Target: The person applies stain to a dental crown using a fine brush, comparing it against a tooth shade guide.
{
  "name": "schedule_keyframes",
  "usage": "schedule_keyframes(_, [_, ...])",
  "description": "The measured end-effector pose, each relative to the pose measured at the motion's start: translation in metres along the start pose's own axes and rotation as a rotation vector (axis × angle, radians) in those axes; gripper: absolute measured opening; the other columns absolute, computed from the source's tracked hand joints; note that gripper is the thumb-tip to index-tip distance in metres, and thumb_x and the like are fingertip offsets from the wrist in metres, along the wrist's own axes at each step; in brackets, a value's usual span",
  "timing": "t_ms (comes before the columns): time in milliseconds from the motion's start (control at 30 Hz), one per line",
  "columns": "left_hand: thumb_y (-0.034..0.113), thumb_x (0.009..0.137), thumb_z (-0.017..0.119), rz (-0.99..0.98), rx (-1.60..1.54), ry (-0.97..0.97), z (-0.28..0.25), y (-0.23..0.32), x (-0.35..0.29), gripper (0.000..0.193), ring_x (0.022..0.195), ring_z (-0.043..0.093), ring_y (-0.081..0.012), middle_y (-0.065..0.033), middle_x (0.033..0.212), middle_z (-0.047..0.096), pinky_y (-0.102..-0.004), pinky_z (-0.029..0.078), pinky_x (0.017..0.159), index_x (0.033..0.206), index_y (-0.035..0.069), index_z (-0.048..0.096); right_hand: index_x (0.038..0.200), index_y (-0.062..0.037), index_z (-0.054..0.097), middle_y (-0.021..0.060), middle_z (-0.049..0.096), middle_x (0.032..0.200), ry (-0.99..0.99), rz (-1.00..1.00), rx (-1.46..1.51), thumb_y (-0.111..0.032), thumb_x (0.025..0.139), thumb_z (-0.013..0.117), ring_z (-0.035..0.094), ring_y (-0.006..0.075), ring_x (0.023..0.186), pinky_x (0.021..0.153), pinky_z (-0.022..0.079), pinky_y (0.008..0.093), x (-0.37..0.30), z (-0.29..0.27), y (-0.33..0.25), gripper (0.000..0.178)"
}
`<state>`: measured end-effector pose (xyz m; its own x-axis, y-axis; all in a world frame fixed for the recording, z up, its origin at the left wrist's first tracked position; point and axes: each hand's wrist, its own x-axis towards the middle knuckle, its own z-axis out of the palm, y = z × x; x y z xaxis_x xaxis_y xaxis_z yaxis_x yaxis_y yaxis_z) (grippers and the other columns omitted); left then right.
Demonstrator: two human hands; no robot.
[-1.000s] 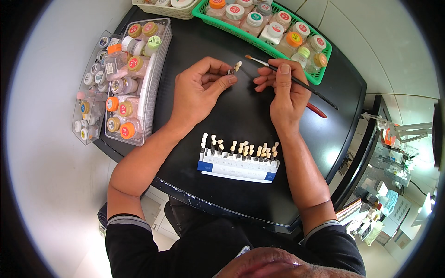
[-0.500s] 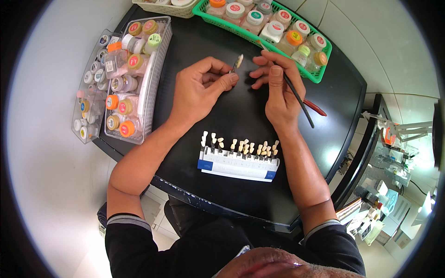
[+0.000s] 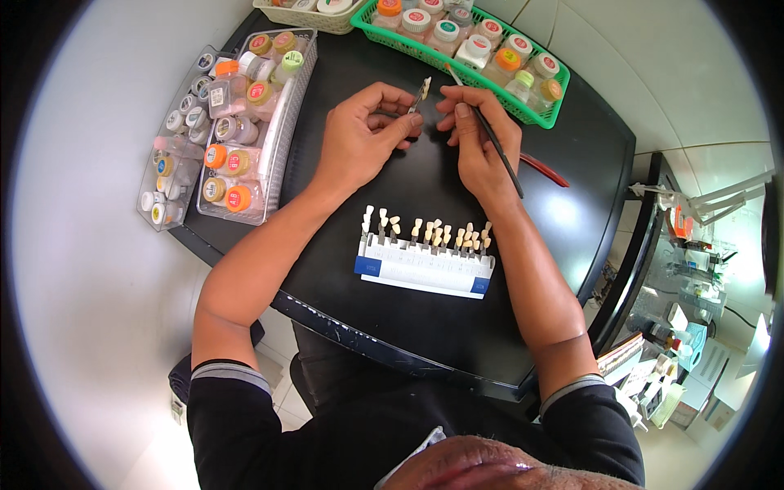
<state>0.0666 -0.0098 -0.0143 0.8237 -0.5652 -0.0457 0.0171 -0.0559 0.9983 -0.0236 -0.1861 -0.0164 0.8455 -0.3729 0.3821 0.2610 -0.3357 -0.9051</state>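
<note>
My left hand (image 3: 367, 135) pinches a tooth-coloured dental shade tab (image 3: 426, 86) by its thin dark stem, tooth end up. In my right hand (image 3: 486, 147) is a slender brush (image 3: 500, 151) with a dark handle, held like a pen. Its tip points up and away, to the right of the tab and apart from it. Nearer to me, between my forearms, a white shade guide holder (image 3: 425, 265) with blue ends lies on the black table (image 3: 392, 327). Several tooth-shaped tabs (image 3: 437, 233) stand along its far edge.
At the left, clear plastic baskets (image 3: 273, 163) hold several capped jars. A green basket (image 3: 457, 59) of bottles stands at the far side, beside a cream basket (image 3: 310, 18). A red-handled tool (image 3: 545, 170) lies right of my right hand. Cluttered shelving (image 3: 678, 327) is at the right.
The whole view has shifted slightly. My right hand has come a little closer to my left, bringing the brush tip nearer the shade tab. Both hands keep their holds.
</note>
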Motion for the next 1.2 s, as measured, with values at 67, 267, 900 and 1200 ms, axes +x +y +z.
schedule_keyframes(67, [0.0, 0.101, 0.08, 0.076, -0.053, 0.01, 0.0, -0.005, 0.002, 0.027, 0.097, 0.079, -0.0161, -0.0099, 0.111, 0.073, -0.0263, 0.065, 0.081, 0.126, -0.004, 0.069, 0.124, -0.0005, 0.074, 0.0104, 0.079, 0.099, 0.001, -0.001, 0.015, -0.005, 0.112, 0.061, 0.075, 0.015, 0.079, 0.071, 0.06, 0.0298, 0.0, 0.0, 0.001, 0.018])
schedule_keyframes(267, [-0.001, 0.098, 0.082, 0.081, -0.029, -0.002, -0.001, -0.005, 0.0, 0.03, 0.093, 0.077, -0.0136, -0.0077, 0.108, 0.069, -0.0256, 0.064, 0.082, 0.125, -0.004, 0.069, 0.123, 0.0007, 0.074, 0.0112, 0.079, 0.095, 0.002, 0.052, 0.019, -0.007, 0.109, 0.067, 0.075, 0.0141, 0.078, 0.072, 0.06, 0.0296, -0.002, 0.002, -0.001, 0.018])
schedule_keyframes(900, [0.013, 0.109, 0.072, 0.115, -0.049, -0.048, -0.002, -0.007, 0.0, 0.02, 0.092, 0.078, -0.017, -0.01, 0.105, 0.077, -0.0276, 0.064, 0.079, 0.12, -0.004, 0.074, 0.117, 0.0002, 0.076, 0.0103, 0.078, 0.092, -0.038, 0.003, -0.052, -0.005, 0.106, 0.069, 0.075, 0.0142, 0.078, 0.068, 0.058, 0.0288, -0.002, 0.003, 0.006, 0.013])
schedule_keyframes(1200, [0.012, 0.107, 0.074, 0.055, -0.086, -0.018, -0.004, -0.005, -0.001, 0.014, 0.087, 0.078, -0.0152, -0.0078, 0.099, 0.076, -0.0251, 0.06, 0.07, 0.112, -0.001, 0.073, 0.125, -0.0007, 0.074, 0.0092, 0.078, 0.095, -0.009, -0.003, -0.009, -0.01, 0.112, 0.065, 0.071, 0.0124, 0.073, 0.067, 0.056, 0.0279, -0.002, 0.001, 0.001, 0.019])
